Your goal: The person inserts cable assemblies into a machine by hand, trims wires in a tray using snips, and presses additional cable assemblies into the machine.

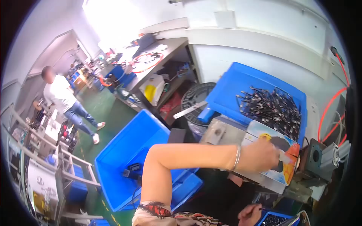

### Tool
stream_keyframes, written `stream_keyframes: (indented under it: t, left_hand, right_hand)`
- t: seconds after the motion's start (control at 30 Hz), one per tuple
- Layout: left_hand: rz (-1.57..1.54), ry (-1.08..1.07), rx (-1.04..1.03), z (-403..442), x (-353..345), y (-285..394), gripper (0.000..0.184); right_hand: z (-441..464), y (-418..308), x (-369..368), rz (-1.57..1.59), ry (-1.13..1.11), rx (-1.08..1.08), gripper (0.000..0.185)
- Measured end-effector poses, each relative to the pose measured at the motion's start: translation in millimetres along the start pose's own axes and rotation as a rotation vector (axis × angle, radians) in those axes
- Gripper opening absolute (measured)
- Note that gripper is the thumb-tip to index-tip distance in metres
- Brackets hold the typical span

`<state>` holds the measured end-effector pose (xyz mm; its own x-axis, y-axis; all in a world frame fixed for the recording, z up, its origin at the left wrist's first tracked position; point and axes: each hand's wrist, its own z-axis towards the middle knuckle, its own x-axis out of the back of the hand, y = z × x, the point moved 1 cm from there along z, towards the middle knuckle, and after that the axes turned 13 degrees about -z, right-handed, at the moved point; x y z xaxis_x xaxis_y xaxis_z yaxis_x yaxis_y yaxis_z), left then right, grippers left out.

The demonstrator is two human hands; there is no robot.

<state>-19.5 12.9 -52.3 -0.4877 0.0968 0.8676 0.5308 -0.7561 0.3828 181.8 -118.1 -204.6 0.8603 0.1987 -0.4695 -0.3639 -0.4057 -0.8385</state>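
A pale table (pixel 226 131) stood beneath the left grip (pixel 259 155), with a picture-printed panel (pixel 289 169) directly under that grip. Just beyond it, a blue tray (pixel 226 83) carried heaped black cables (pixel 269 109); beside the right grip (pixel 249 215), a small blue bin (pixel 279 214) carried dark parts (pixel 273 220).

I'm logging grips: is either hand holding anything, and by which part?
It cannot be told: the left hand is blurred over the colourful board; the right hand, beside the small blue tray, is cut off below.

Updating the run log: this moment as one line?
left hand: at patterned surface | right hand: beside small tray | large tray: dark parts piled
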Motion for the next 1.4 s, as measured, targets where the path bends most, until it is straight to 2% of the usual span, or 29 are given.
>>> stream_keyframes:
  t: [0.07, 0.1, 0.2, 0.27, 0.3, 0.4, 0.5, 0.6, 0.7, 0.8, 0.9, 1.0, 1.1, 1.2, 1.3, 1.4]
  left_hand:
    - [-0.071, -0.175, -0.011, -26, -7, 30, 0.011]
    - [-0.122, -0.267, 0.011, -33, -13, 42, 0.012]
    - [-0.292, -0.243, 0.001, -50, -30, 64, 0.009]
    - [-0.388, -0.228, -0.034, -54, -32, 70, 0.010]
    - [-0.383, -0.268, 0.014, -55, -35, 71, 0.011]
    - [-0.626, -0.154, 0.087, -61, -34, 73, 0.010]
    - [-0.520, -0.131, 0.072, -70, -42, 72, 0.011]
    - [-0.343, -0.242, 0.050, -74, -38, 74, 0.012]
    - [-0.356, -0.199, 0.048, -80, -47, 76, 0.013]
    - [-0.369, -0.076, 0.009, -83, -72, 70, 0.007]
    - [-0.308, -0.130, 0.053, -86, -73, 76, 0.007]
    - [-0.310, -0.136, 0.044, -90, -68, 81, 0.008]
    - [-0.331, -0.088, 0.008, -94, -65, 84, 0.008]
    - [-0.351, -0.116, 0.051, -96, -61, 87, 0.008]
    - [-0.381, -0.094, 0.046, -100, -65, 87, 0.009]
    - [-0.364, -0.119, 0.048, -101, -70, 88, 0.010]
  right_hand:
    - [-1, -12, -13, -0.322, 0.123, 0.158, 0.033]
    - [1, -9, -14, -0.138, 0.056, 0.229, 0.030]
    - [4, -14, -29, -0.327, 0.042, 0.386, 0.026]
    - [1, -17, -30, -0.351, -0.021, 0.365, 0.024]
    - [0, -19, -31, -0.362, -0.055, 0.355, 0.023]
    - [-4, -23, -35, -0.662, -0.008, 0.433, 0.024]
    - [-10, -17, -45, -0.650, 0.244, 0.470, 0.030]
    - [-14, -20, -47, -0.693, 0.165, 0.368, 0.030]
    - [-19, -24, -47, -0.737, 0.085, 0.268, 0.031]
    - [-23, -24, -48, -0.592, 0.036, 0.277, 0.033]
    - [-27, -24, -54, -0.622, 0.063, 0.295, 0.033]
    - [-29, -22, -55, -0.550, -0.008, 0.333, 0.033]
    - [-30, -22, -57, -0.676, 0.016, 0.373, 0.033]
    - [-31, -26, -57, -1.100, 0.002, 0.556, 0.032]
    - [-38, -24, -62, -0.583, 0.052, 0.252, 0.030]
    - [-39, -24, -57, -1.099, 0.057, 0.599, 0.028]
